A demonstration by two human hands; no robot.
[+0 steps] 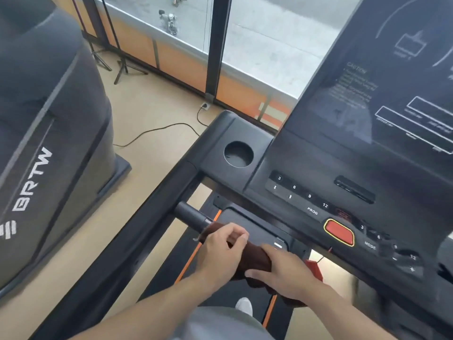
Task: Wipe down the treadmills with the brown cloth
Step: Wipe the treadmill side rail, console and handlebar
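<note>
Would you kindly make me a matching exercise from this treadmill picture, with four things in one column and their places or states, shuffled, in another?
Things:
1. brown cloth
2. cup holder
3. red button
4. cable

Places or states:
A. lying on the floor
B. on the console beside MODE
C. wrapped round the handlebar, held by left hand and right hand
D. holding nothing, left of the screen

Pairs: 1-C, 2-D, 3-B, 4-A

Both hands, left (221, 251) and right (286, 271), curled, gripping.
</note>
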